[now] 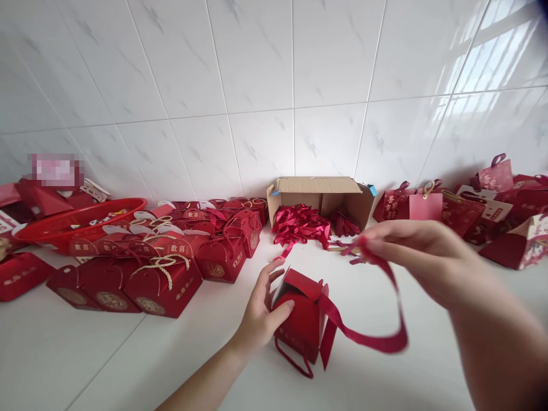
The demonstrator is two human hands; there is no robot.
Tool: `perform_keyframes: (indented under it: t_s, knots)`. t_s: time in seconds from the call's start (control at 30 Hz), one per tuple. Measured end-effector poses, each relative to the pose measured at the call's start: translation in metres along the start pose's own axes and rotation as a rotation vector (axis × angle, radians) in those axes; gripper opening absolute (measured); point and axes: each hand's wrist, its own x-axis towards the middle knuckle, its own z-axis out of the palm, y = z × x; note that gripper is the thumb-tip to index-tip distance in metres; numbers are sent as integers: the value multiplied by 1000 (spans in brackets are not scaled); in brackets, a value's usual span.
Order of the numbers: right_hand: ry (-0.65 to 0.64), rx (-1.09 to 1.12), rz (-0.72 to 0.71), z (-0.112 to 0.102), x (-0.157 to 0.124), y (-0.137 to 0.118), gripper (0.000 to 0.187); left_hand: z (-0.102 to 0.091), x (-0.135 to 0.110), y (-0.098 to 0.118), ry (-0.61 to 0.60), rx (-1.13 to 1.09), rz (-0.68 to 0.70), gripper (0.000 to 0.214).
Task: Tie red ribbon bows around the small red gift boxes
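A small red gift box (pixel 295 319) sits on the white surface in front of me, partly open, with a rope handle hanging at its near side. My left hand (pixel 265 311) is closed round the box's left side, thumb on its front face. A dark red ribbon (pixel 368 341) runs from the box's upper right and loops up to my right hand (pixel 398 245). That hand pinches the ribbon's other end between thumb and fingers, raised to the right of the box. A loose flap sticks out at the box's right side.
Several closed red gift boxes (pixel 162 285) with cord bows stand in rows on the left, before a red basin (pixel 81 220). A cardboard box (pixel 317 185) lies on its side at the wall, with piled red ribbons (pixel 299 224). More red bags and boxes (pixel 466 211) stand at right.
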Motion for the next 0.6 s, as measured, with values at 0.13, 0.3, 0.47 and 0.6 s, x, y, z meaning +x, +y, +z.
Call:
perform_keyframes:
  t_s: [0.13,0.3,0.47,0.6]
  knots:
    - [-194,58,49,55,19,-12,26,6,-2,-1,-49,-61,-6,65]
    - [-285,108,184,77,35,14,26,9,-2,-3,-50,-204,-88,53]
    - [-318,146,217,80,34,15,27,12,-1,0,-22,-357,-177,50]
    - [-348,199,224,83,34,16,26,13,-3,2,-20,-363,-183,48]
